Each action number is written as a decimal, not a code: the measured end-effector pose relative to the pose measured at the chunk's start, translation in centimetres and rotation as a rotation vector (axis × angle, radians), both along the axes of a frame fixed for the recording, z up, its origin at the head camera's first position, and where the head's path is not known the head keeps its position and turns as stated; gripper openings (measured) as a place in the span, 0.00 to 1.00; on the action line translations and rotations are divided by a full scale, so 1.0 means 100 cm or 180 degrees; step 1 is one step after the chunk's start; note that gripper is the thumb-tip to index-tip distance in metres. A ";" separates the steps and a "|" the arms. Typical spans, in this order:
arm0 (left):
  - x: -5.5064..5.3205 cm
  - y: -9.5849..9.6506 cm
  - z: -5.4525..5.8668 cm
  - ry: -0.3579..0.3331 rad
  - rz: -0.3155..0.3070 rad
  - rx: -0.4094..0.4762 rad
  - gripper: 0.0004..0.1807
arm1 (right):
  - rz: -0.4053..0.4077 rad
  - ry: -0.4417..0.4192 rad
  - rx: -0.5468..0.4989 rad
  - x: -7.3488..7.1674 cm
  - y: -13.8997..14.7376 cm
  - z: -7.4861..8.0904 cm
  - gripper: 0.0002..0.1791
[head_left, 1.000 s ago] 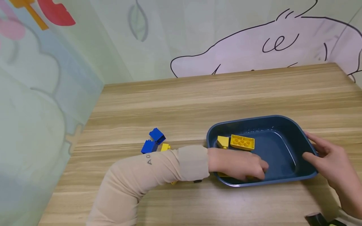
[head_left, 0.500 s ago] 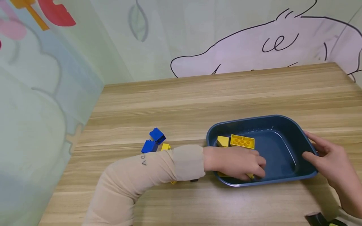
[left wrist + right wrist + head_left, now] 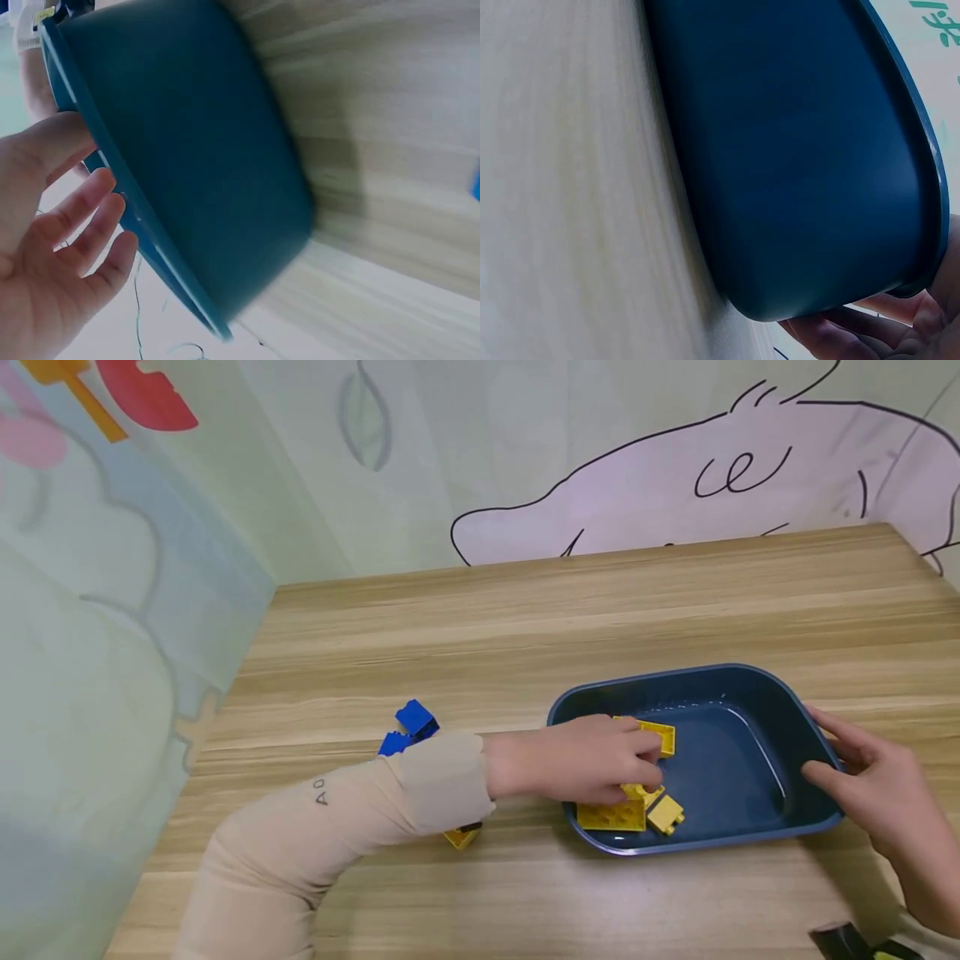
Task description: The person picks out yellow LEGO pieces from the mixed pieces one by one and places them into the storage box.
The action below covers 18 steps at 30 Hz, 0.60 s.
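Observation:
Inside the dark blue tray (image 3: 738,760), my left hand (image 3: 600,762) hovers over yellow toy bricks with loosely bent fingers and nothing visible between them. A long yellow brick (image 3: 611,816) and a small yellow brick (image 3: 665,814) lie just in front of it. Another long yellow brick (image 3: 663,739) is partly covered by the fingers. In the left wrist view, the thumb and fingers reach over the tray rim (image 3: 142,202). My right hand (image 3: 885,797) grips the tray's right end, thumb on the inside; the right wrist view shows its fingers (image 3: 832,337) against the outer wall.
Left of the tray on the wooden table (image 3: 525,635) lie two blue bricks (image 3: 417,718). A yellow brick (image 3: 461,837) sits near the left sleeve (image 3: 360,806), which may hide more. A black object (image 3: 843,941) shows at the lower right. Painted walls border the table.
My left hand has drawn back left and upward from the tray's front, and its fingers have loosened. The small yellow brick at the front is now uncovered. The right hand stays put.

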State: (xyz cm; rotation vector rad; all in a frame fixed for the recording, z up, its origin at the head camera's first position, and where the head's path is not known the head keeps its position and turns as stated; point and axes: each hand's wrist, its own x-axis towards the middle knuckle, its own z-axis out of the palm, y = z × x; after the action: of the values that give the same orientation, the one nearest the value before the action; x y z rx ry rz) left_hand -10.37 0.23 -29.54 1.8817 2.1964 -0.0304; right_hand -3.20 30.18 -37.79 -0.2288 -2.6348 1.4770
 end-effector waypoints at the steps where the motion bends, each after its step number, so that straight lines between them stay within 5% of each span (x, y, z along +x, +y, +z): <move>1: -0.001 -0.004 0.001 0.0003 0.0047 0.0027 0.14 | 0.0001 -0.0005 0.0000 0.000 0.000 0.000 0.36; 7: -0.007 -0.029 0.005 -0.0138 0.0377 0.0151 0.14 | -0.0025 -0.0031 0.0026 0.001 -0.001 0.002 0.36; 18: -0.022 -0.087 0.010 -0.0360 0.0946 0.0795 0.12 | 0.0034 -0.0011 0.0041 0.001 -0.002 0.004 0.35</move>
State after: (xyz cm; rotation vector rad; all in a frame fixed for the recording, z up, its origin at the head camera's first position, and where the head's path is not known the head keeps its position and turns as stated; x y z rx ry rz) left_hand -12.61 -8.46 -28.54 1.6015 2.4675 0.4111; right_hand -3.13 29.98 -37.43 -0.2167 -2.6514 1.4637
